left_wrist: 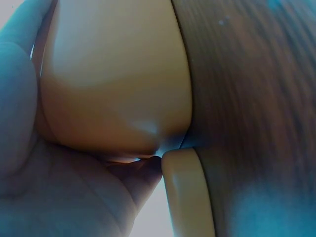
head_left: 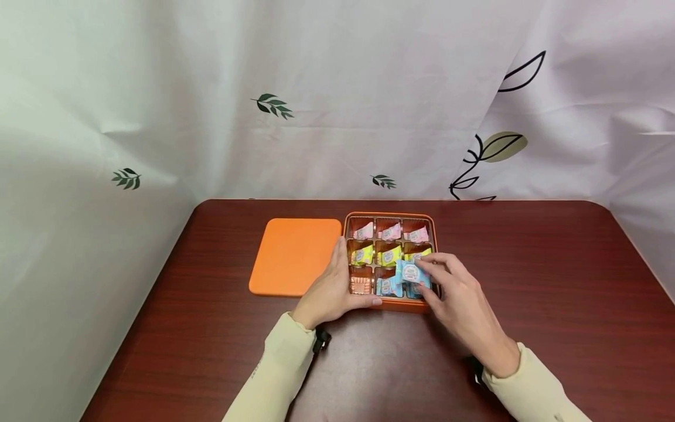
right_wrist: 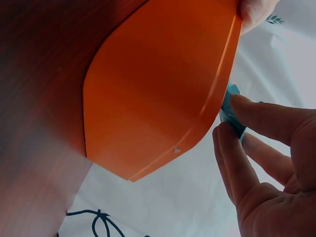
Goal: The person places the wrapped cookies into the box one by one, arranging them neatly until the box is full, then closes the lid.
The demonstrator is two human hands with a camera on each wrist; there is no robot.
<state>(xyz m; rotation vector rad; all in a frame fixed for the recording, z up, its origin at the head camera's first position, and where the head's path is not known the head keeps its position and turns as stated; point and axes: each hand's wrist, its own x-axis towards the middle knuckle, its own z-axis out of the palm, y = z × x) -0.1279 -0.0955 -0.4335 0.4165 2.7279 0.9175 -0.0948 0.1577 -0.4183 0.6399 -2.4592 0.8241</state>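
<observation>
An orange box (head_left: pixel 403 305) holds a clear divided tray of small wrapped candies. Pink candies (head_left: pixel 391 232) fill the back row, and yellow candies (head_left: pixel 388 256) the middle one. In front, a blue candy (head_left: pixel 387 286) sits in the middle compartment; the left compartment (head_left: pixel 361 285) shows its bare ridged bottom. My right hand (head_left: pixel 464 302) pinches another blue-wrapped candy (head_left: pixel 413 272) between thumb and fingers above the front right compartment, where more blue wrapper shows beneath. My left hand (head_left: pixel 329 293) rests against the box's front left corner, fingers straight along the side, thumb along the front.
An orange lid (head_left: pixel 295 258) lies flat on the dark red wooden table (head_left: pixel 532 281), just left of the box. Pale cloth (head_left: pixel 337 140) with leaf prints hangs behind the table and at both sides.
</observation>
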